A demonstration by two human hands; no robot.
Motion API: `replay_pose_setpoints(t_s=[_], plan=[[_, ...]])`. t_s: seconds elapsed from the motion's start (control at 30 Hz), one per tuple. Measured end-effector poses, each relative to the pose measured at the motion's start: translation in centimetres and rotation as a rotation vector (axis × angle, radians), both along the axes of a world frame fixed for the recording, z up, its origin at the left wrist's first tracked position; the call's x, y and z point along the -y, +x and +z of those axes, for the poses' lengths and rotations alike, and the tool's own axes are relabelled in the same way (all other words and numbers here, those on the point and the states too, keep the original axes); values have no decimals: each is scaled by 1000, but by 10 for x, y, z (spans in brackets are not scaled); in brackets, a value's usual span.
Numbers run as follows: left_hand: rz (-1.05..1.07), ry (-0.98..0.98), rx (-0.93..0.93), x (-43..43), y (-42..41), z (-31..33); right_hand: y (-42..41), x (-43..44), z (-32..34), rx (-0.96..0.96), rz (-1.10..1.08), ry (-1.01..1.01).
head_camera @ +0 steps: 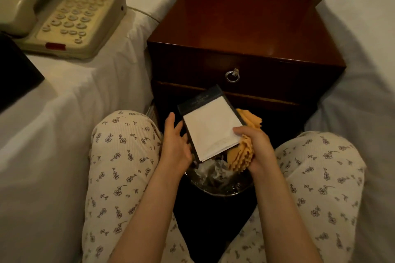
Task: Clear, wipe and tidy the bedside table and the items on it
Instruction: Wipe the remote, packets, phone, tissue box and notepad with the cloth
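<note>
A dark notepad holder with white paper [210, 125] is held tilted over a bin, in front of the dark wooden bedside table [245, 28], whose top is bare. My left hand [176, 143] grips the pad's left lower edge. My right hand [255, 148] holds a crumpled orange cloth [240, 153] and its thumb presses on the pad's right lower corner. More of the orange cloth shows behind the pad's right side.
A beige telephone [62, 10] lies on the white bed [64, 102] at left, with a black item [15, 74] beside it and glasses behind. A lined waste bin [215, 179] stands between my knees. Another white bed [363, 60] is at right. The drawer has a ring pull [232, 76].
</note>
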State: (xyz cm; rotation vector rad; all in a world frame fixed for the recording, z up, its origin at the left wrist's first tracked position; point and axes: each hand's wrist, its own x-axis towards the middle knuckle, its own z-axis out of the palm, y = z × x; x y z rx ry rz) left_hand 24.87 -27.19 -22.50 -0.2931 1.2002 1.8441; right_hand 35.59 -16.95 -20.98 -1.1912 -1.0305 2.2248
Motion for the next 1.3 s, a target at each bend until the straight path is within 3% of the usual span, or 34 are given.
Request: replay_pose_setpoints(t_s=[0.13, 0.23, 0.3, 0.4, 0.57, 0.7, 0.8, 0.87, 0.93, 1.03, 1.17, 1.23, 1.3], plan=[[0, -114, -57, -1, 7, -6, 0, 0, -3, 15, 74, -99], [9, -132, -100, 5, 12, -9, 0, -2, -3, 57, 85, -22], [46, -130, -169, 6, 10, -10, 0, 0, -5, 196, 41, 202], [52, -157, -252, 5, 9, -11, -2, 11, -11, 455, -73, 694], [55, -167, -300, 6, 10, -15, -7, 21, -24, 506, -159, 1359], [103, -180, -320, 8, 8, -17, -5, 8, -24, 581, -299, 1282], [111, -271, -345, 7, 8, -21, -7, 10, -11, 456, -406, 1257], [75, -290, -354, 5, 10, -25, -17, 27, -5, 347, -292, 1364], [38, -261, -348, 2, 17, -23, -28, 53, -12, 251, -46, 1535], [58, -208, -360, 0, 24, -20, -32, 63, -39, 320, 156, 1698], [120, -267, -333, 0, 17, -18, -18, 32, -39, 514, 37, 1285], [159, -253, -325, -1, 13, -14, -17, 32, -31, 418, -96, 1294], [182, -237, -351, -2, 11, -7, -18, 43, -27, 233, -84, 1440]])
